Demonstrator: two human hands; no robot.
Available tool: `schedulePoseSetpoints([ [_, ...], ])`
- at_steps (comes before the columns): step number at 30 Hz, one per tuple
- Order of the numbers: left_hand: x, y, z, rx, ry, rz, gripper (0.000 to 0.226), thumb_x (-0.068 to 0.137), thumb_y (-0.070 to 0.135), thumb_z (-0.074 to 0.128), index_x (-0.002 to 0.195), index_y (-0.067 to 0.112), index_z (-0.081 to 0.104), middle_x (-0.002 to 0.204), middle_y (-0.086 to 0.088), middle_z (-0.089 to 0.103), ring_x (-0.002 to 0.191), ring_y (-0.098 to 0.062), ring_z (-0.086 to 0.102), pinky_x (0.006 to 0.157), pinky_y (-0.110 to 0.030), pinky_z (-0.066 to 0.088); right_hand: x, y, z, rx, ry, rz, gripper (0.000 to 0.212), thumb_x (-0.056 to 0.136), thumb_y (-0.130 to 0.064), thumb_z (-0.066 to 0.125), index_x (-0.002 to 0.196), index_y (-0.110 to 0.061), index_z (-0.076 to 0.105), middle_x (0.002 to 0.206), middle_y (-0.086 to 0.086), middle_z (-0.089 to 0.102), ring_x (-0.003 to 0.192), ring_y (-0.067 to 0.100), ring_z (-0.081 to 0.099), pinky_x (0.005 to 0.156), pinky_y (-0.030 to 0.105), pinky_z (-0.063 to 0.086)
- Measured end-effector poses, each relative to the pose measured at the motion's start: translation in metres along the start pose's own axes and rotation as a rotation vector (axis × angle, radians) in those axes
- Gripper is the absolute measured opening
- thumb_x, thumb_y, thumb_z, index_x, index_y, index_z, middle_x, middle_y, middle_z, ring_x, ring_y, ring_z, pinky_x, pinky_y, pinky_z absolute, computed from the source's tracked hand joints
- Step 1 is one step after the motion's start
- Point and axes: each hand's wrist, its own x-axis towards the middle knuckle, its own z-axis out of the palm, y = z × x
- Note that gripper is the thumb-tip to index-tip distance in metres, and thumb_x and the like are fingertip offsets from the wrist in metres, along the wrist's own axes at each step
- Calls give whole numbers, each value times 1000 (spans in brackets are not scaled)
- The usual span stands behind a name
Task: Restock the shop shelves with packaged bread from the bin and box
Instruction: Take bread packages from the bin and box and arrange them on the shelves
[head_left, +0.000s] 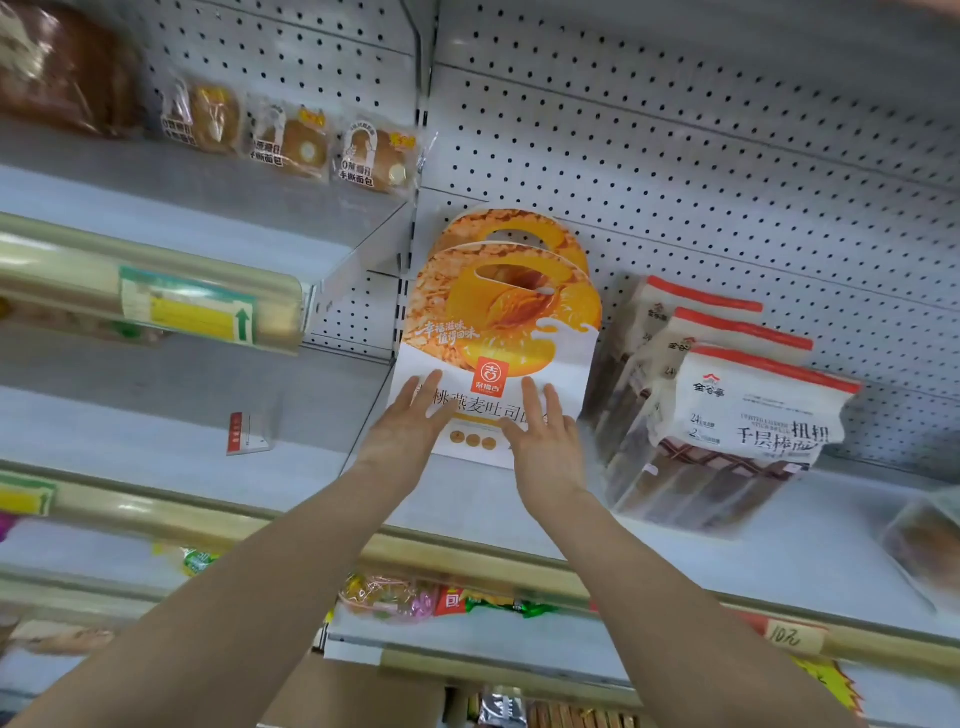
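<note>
- The left hand (410, 421) and right hand (540, 441) both lie flat, fingers straight and slightly spread, on the lower front face of a toast box (498, 322); neither curls round it.
- The box stands on the shelf (810, 551), at its left end, close to the slotted upright (402, 306).
- To its right a narrow gap separates it from three leaning breadstick bags (753, 415).
- Bare shelf runs from the box's foot forward to the price rail (467, 556), and more lies open right of the bags.
- A second toast box (514, 226) stands directly behind the first, against the pegboard wall (675, 156); only its rounded top and handle cut-out show.
- The fingers cover part of the printed name, and the left wrist hides the box's lower left corner.
- The rear two bags show only their red-sealed tops.
- The front box is upright, long axis vertical, handle cut-out on top, printed face toward the camera.
- Small round bread packets (306, 145) stand on the higher left shelf, blurred.
</note>
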Motion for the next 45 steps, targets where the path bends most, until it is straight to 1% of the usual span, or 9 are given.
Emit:
schedulePoseSetpoints([
  [5,-28,1,-4,-17,33,11,96,88,-6,55,155,27,-5,161,-3,-20,150,-23,-7,109,-29,38,-28,-12,-7,7,-61,10,74,87,-4,62,150,-24,30,164,13,-11,151,35,-7,117,46,18],
  [9,-57,2,0,-36,68,19,87,92,4,57,155,27,1,163,-5,-9,150,-22,1,110,-29,37,-65,-31,-9,145,89,69,74,51,7,81,120,-15,68,146,24,45,133,44,46,93,50,50],
  [15,-114,5,16,-171,101,4,74,94,13,58,154,25,16,163,-2,10,149,-19,12,110,-33,35,-127,-66,-9,229,64,57,83,59,13,74,135,-14,56,151,23,37,140,41,37,105,49,39],
  [18,-145,3,34,-249,110,13,70,89,9,62,150,19,31,159,-7,24,145,-24,25,110,-37,37,-155,-85,6,288,72,45,82,59,17,71,134,-13,59,144,24,46,131,42,46,100,52,44],
  [24,-210,-3,91,-412,272,35,56,73,-10,65,126,7,61,127,-16,59,109,-38,59,86,-43,52,-208,-122,56,284,86,-93,79,58,10,78,131,-17,62,132,21,57,115,39,58,89,46,52],
  [30,-274,-2,157,-464,107,-152,54,78,-4,66,130,8,59,132,-17,58,118,-37,55,82,-47,55,-263,-146,111,305,-72,-195,69,54,7,79,119,-12,67,128,20,58,114,38,58,90,45,51],
  [34,-315,9,200,-485,38,-265,48,83,1,66,130,5,59,128,-20,59,117,-39,55,94,-47,51,-288,-157,147,395,-162,-243,77,58,3,82,129,-16,61,121,15,62,109,36,59,88,44,53],
  [42,-391,46,296,-516,-154,-454,57,67,-3,80,121,2,63,112,-18,67,101,-38,65,88,-45,53,-336,-187,242,566,-415,-299,73,66,1,80,133,-17,59,125,8,63,107,33,64,90,44,50],
  [45,-415,54,347,-567,-235,-552,56,77,3,75,130,6,58,122,-16,64,110,-39,60,93,-46,50,-349,-201,288,544,-445,-342,72,67,2,78,133,-18,59,121,10,63,100,34,64,85,44,52],
])
